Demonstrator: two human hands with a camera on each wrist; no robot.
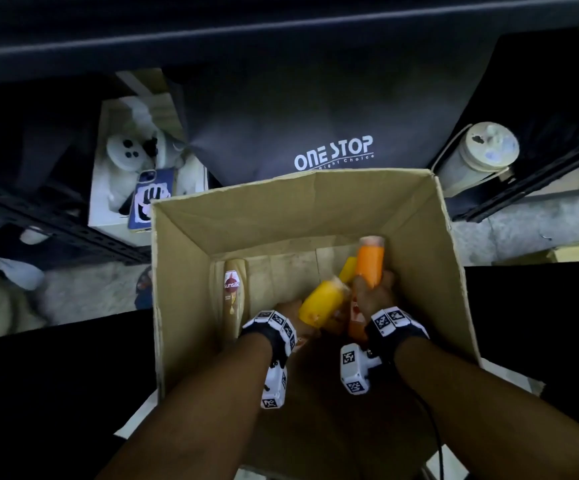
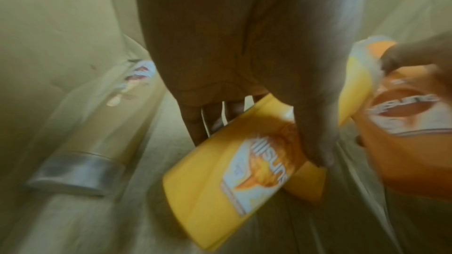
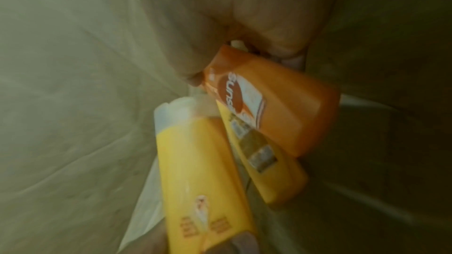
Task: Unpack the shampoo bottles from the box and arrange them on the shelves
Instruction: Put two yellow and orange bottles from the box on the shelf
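Inside the cardboard box (image 1: 184,237), the left hand (image 1: 290,311) is gripping a yellow shampoo bottle (image 1: 321,301) while the right hand (image 1: 374,292) is gripping an orange shampoo bottle (image 1: 370,263); a beige bottle (image 1: 232,292) is lying along the left wall.

Both hands (image 1: 336,299) inside cardboard box (image 1: 184,237), gripping yellow bottle (image 1: 321,301) and orange bottle (image 1: 370,259).

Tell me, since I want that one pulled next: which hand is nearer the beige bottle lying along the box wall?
Left. The left hand grips a yellow bottle beside the beige bottle; the right hand holds an orange bottle farther off.
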